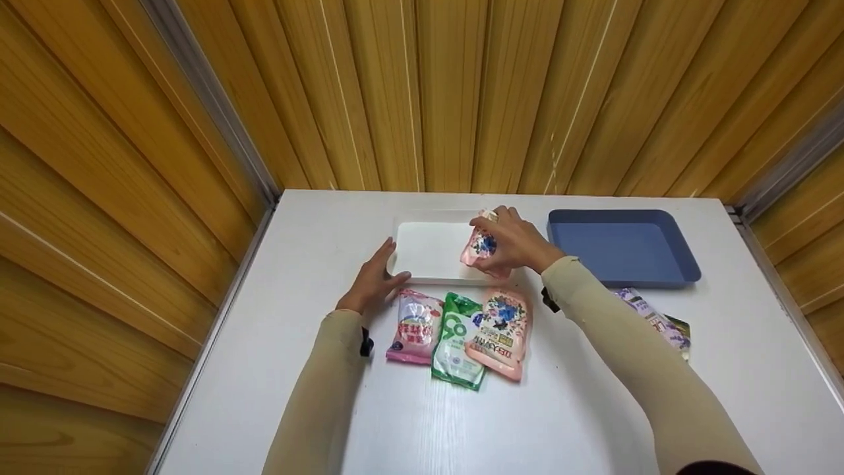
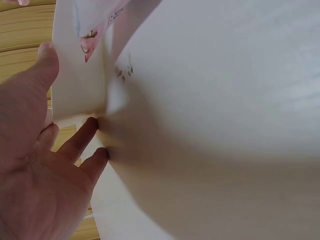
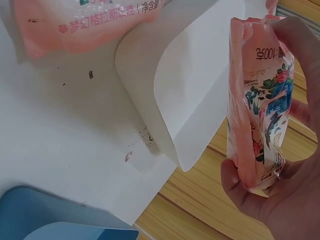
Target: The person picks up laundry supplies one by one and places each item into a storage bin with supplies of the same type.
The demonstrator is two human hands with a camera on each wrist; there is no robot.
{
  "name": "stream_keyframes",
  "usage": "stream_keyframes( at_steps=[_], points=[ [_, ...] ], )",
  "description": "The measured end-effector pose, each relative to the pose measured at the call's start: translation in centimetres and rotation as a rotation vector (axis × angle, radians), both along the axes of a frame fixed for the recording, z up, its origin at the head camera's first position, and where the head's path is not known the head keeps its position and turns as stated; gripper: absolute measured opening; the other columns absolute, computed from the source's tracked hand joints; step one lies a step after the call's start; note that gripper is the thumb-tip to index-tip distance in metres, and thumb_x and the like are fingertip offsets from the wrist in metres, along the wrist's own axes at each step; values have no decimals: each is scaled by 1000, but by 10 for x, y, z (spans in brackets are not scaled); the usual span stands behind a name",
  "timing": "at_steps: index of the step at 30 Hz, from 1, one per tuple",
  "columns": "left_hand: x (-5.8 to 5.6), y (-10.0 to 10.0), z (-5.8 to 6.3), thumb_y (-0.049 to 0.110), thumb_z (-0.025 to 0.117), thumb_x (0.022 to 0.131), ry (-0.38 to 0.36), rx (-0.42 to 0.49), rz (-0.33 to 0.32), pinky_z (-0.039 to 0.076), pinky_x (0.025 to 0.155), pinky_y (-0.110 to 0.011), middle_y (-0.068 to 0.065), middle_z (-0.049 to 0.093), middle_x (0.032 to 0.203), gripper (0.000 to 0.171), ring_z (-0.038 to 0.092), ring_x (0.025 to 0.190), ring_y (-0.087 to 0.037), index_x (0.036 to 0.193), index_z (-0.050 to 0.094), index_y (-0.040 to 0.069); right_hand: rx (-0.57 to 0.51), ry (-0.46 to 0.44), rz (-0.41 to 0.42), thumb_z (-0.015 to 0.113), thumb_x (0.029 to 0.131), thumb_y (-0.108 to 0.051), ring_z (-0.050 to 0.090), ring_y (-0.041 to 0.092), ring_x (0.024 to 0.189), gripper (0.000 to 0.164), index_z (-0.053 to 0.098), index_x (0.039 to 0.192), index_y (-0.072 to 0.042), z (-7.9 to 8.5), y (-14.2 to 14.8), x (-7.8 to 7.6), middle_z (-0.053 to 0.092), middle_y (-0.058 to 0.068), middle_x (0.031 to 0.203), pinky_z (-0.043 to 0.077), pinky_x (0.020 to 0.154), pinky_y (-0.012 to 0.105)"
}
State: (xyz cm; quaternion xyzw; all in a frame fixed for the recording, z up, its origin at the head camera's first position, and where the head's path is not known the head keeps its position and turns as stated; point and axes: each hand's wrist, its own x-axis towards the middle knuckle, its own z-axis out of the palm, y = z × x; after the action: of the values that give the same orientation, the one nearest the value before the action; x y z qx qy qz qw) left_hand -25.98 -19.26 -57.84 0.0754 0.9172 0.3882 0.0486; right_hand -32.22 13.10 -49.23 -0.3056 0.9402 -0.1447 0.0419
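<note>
My right hand [image 1: 517, 241] grips a pink floral packet [image 3: 260, 105] by its ends, thumb on one and fingers on the other. In the head view, the packet is held over the right part of the white tray [image 1: 425, 282]. At the tray's left front corner is my left hand [image 1: 372, 280], fingers spread, with the thumb by the front wall and the other fingers along the left side. Just in front of the tray lie a pink-and-white packet [image 1: 417, 326], a green-and-white packet [image 1: 456, 349] and another pink floral packet [image 1: 504, 330], the last overlapping the green one.
A blue tray [image 1: 623, 285] stands to the right of the white one. A purple packet [image 1: 649, 320] and a dark green packet [image 1: 679, 328] lie in front of it, partly hidden by my right forearm. Wood-patterned panels [image 1: 448, 99] rise behind the white table [image 1: 244, 382].
</note>
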Motion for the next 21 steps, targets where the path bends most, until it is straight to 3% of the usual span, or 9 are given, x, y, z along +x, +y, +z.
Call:
stream_keyframes(
  at_steps=[12,21],
  points=[
    [0,0,-1,30,72,99,40,0,-24,16,127,-42,-12,17,171,83,18,156,-30,161,27,0,23,-6,4,88,74,-58,45,36,114,83,58,144,-25,-8,-10,-10,46,23,133,52,93,60],
    [3,-3,0,33,71,99,10,16,-9,14,127,-42,-8,14,172,85,15,157,-28,162,25,3,64,-66,-14,90,74,-52,46,37,116,78,61,141,-23,-12,-24,-22,47,23,131,51,97,62]
  ],
)
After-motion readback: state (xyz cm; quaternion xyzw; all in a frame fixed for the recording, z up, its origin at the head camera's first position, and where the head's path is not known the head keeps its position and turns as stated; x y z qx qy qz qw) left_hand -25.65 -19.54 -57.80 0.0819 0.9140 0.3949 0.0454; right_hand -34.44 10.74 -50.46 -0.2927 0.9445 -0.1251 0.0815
